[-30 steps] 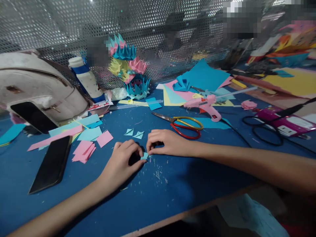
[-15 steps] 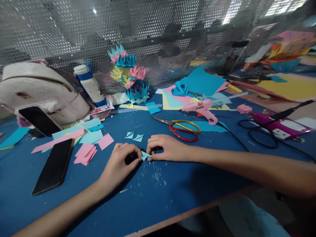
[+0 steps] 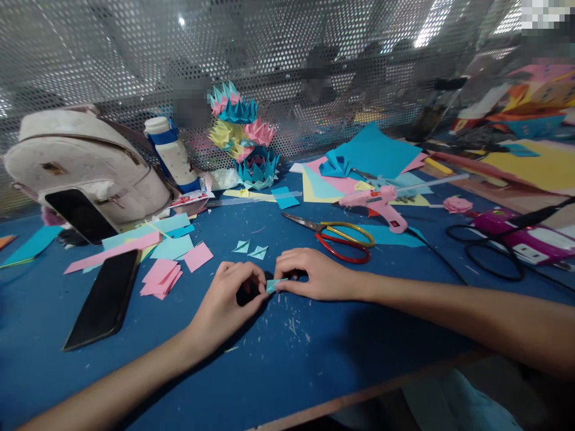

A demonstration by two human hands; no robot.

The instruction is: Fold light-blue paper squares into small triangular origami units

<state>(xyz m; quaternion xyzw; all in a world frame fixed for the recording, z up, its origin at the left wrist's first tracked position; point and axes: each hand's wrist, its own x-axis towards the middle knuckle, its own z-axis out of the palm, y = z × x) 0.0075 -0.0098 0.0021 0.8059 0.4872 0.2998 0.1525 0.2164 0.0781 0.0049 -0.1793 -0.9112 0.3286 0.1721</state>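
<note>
Pinching small folded lt-blue paper [image 3: 272, 286] at its L end w/ L hand [image 3: 230, 293] & R end w/ R hand [image 3: 317, 276], in the gap btwn both sets of fingertips, over blue table [image 3: 251, 377], near 2 similar pcs [image 3: 259, 252].

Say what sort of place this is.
Likely a craft table, perhaps in a classroom or workshop: it holds scissors, a glue gun and a stack of paper flowers.

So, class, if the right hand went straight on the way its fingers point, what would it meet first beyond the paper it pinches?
Past that small blue paper, the right hand would probably meet the left hand first, though exact depth is unclear.
</note>
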